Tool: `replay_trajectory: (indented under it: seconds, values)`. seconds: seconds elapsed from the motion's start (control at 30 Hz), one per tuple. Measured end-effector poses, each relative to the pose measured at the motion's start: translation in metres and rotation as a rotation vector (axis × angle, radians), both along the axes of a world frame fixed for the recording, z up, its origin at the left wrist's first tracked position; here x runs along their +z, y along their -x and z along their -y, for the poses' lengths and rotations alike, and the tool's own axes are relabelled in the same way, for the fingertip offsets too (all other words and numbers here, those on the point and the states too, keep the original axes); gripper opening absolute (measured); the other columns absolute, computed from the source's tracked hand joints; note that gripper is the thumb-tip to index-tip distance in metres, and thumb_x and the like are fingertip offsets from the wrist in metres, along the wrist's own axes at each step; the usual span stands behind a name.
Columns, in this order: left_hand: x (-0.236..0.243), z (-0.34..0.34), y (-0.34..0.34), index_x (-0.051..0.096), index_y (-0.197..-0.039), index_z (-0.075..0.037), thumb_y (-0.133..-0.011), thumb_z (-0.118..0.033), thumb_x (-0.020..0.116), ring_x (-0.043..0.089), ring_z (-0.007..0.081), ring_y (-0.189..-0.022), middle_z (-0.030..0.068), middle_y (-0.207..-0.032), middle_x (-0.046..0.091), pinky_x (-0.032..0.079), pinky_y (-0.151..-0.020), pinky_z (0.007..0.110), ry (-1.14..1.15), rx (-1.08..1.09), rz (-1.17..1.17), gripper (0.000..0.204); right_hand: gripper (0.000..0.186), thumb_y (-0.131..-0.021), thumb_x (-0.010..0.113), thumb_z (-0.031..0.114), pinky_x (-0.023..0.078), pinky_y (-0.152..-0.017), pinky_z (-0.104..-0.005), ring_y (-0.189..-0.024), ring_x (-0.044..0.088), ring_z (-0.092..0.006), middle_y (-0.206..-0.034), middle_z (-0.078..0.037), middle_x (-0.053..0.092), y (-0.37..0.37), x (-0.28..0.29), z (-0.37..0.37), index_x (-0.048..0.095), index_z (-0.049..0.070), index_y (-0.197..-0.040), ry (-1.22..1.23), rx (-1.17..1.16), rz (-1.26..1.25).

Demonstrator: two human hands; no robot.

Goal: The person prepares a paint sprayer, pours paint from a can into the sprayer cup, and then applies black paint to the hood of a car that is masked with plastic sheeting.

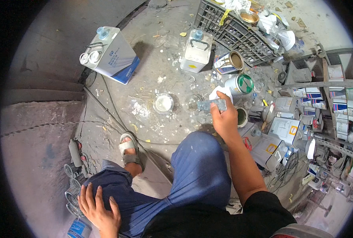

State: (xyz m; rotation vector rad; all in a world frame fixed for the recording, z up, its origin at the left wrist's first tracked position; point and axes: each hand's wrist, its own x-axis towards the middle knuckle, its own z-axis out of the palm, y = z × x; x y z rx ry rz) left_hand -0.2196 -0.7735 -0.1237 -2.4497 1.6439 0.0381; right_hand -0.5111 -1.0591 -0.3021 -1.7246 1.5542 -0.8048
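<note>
My right hand (226,117) is closed around a grey-blue, partly see-through rectangular piece (217,105), whose exact kind I cannot make out. Its left end reaches to a clear round cup (191,102) on the floor; whether they touch is unclear. A white sheet (220,93) shows just beyond my fingers. Left of the clear cup stands a round container with white contents (163,103). My left hand (100,208) lies on my left thigh, fingers spread and holding nothing.
Two rectangular metal cans, one at the left (112,55) and one in the middle (196,51), stand farther off. Open paint tins (228,62), a black crate (232,31) and cluttered shelves (323,85) line the right. A hose (112,115) crosses the floor by my foot.
</note>
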Motion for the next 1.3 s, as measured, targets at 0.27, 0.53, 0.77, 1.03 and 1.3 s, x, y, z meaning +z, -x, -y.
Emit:
replay_trajectory:
  seconds: [0.27, 0.53, 0.77, 1.03, 1.3]
  values:
    - [-0.001, 0.004, 0.001, 0.062, -0.114, -0.003, -0.078, -0.018, 0.061, 0.041, 0.0417, -0.131, 0.0178, -0.133, 0.053, 0.025, -0.112, 0.056, 0.005, -0.006, 0.007, 0.039, 0.04, -0.085, 0.065, 0.01, 0.05, -0.083, -0.0351, -0.091, 0.066, -0.0264, -0.106, -0.018, 0.067, 0.015, 0.037, 0.011, 0.058, 0.003, -0.124, 0.01, -0.155, 0.056]
    - [0.0, 0.007, 0.002, 0.062, -0.114, -0.003, -0.078, -0.019, 0.061, 0.041, 0.0417, -0.131, 0.018, -0.133, 0.053, 0.024, -0.112, 0.056, -0.012, 0.004, 0.014, 0.039, 0.039, -0.089, 0.063, 0.009, 0.049, -0.075, -0.0277, -0.084, 0.06, -0.0128, -0.097, -0.008, 0.066, 0.03, 0.064, 0.01, 0.056, 0.003, -0.127, 0.016, -0.206, 0.174]
    - [0.001, 0.008, 0.003, 0.063, -0.113, -0.002, -0.077, -0.021, 0.062, 0.042, 0.0412, -0.131, 0.0197, -0.131, 0.054, 0.024, -0.112, 0.056, -0.014, 0.031, 0.009, 0.04, 0.04, -0.09, 0.063, 0.007, 0.049, -0.075, -0.0256, -0.082, 0.059, -0.0113, -0.097, -0.006, 0.064, 0.032, 0.075, 0.009, 0.054, 0.003, -0.129, 0.011, -0.223, 0.249]
    - [0.001, 0.006, 0.003, 0.063, -0.113, -0.002, -0.079, -0.022, 0.061, 0.042, 0.041, -0.132, 0.0201, -0.132, 0.054, 0.025, -0.112, 0.057, -0.015, 0.03, 0.014, 0.039, 0.039, -0.092, 0.06, 0.006, 0.048, -0.074, -0.0247, -0.083, 0.059, -0.0108, -0.097, -0.007, 0.063, 0.023, 0.087, 0.007, 0.052, 0.003, -0.13, -0.055, -0.204, 0.287]
    - [0.003, 0.005, 0.004, 0.063, -0.115, -0.002, -0.08, -0.022, 0.061, 0.042, 0.0405, -0.132, 0.0198, -0.133, 0.053, 0.024, -0.113, 0.057, -0.016, 0.038, 0.009, 0.04, 0.038, -0.091, 0.061, 0.006, 0.048, -0.075, -0.0254, -0.086, 0.059, -0.0118, -0.1, -0.007, 0.064, 0.028, 0.083, 0.007, 0.054, 0.002, -0.129, -0.042, -0.189, 0.242]
